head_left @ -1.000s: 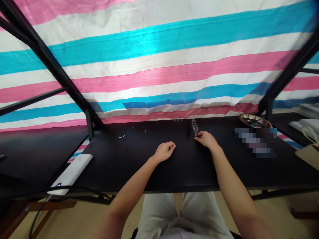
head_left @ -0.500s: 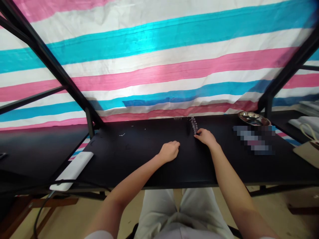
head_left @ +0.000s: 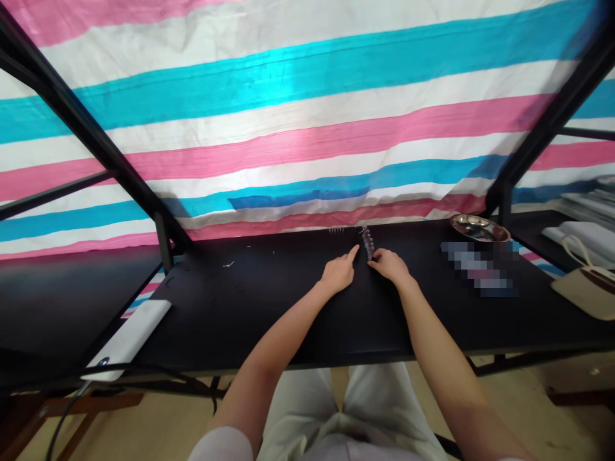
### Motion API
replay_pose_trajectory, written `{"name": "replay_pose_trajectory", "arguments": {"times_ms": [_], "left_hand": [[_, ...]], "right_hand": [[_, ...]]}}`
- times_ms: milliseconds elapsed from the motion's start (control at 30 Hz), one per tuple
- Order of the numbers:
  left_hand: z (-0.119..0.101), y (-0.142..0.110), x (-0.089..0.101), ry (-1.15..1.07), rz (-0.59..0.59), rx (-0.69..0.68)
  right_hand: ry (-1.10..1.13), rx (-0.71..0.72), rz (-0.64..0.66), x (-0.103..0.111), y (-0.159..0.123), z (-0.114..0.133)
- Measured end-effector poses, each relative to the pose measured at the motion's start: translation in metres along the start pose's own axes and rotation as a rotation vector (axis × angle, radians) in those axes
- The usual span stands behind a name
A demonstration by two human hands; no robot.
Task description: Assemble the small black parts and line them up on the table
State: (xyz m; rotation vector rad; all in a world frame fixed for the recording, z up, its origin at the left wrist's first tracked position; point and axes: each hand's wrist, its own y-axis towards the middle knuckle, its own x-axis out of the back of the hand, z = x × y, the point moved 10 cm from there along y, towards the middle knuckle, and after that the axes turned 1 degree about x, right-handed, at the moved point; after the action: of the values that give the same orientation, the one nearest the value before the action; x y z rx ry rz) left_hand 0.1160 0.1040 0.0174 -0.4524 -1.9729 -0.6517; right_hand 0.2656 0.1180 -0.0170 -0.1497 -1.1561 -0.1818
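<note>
On the black tabletop [head_left: 269, 314], a narrow, bumpy strip [head_left: 368, 241] of greyish, see-through bead-like lumps lies pointing away from me. My right hand [head_left: 391, 266] pinches its near end between thumb and fingers. To the left of the strip, my left hand [head_left: 338, 273] has its index finger stretched forward and the other fingers curled. That fingertip is close to the strip's left side, and I cannot tell whether it touches anything. A thin pale loop [head_left: 359, 229] shows at the strip's far end.
A small row of pale prongs [head_left: 336, 230] lies at the back edge. White scraps [head_left: 228, 264] are farther left. A shiny metal dish [head_left: 480, 228] and a blurred-out item [head_left: 478, 269] are at right, a white power strip [head_left: 127, 339] at left. Striped sheeting [head_left: 307, 141] hangs behind.
My left hand has moved forward and right toward the strip, and its index finger is now extended. My right hand stays at the strip's near end. The view has shifted slightly.
</note>
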Motion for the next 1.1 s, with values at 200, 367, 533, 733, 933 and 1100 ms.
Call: {"name": "replay_pose_trajectory", "arguments": {"times_ms": [200, 367, 533, 733, 933, 1100], "left_hand": [[0.002, 0.006, -0.006, 0.055, -0.004, 0.009], [0.022, 0.004, -0.001, -0.026, -0.067, 0.122], [0.027, 0.001, 0.003, -0.048, -0.120, 0.117], [0.033, -0.004, 0.011, -0.134, -0.157, 0.100], [0.040, -0.004, 0.017, -0.281, -0.225, 0.132], [0.054, -0.004, 0.016, -0.576, -0.269, 0.221]], "right_hand": [[-0.012, -0.003, 0.002, 0.000, 0.000, 0.000], [-0.003, -0.002, -0.013, 0.000, -0.001, 0.000], [0.013, -0.003, -0.033, 0.002, -0.002, 0.002], [0.017, -0.010, -0.034, 0.002, -0.002, 0.006], [0.031, -0.034, -0.045, 0.003, -0.003, 0.005], [0.049, -0.020, -0.074, 0.007, -0.004, 0.008]]}}
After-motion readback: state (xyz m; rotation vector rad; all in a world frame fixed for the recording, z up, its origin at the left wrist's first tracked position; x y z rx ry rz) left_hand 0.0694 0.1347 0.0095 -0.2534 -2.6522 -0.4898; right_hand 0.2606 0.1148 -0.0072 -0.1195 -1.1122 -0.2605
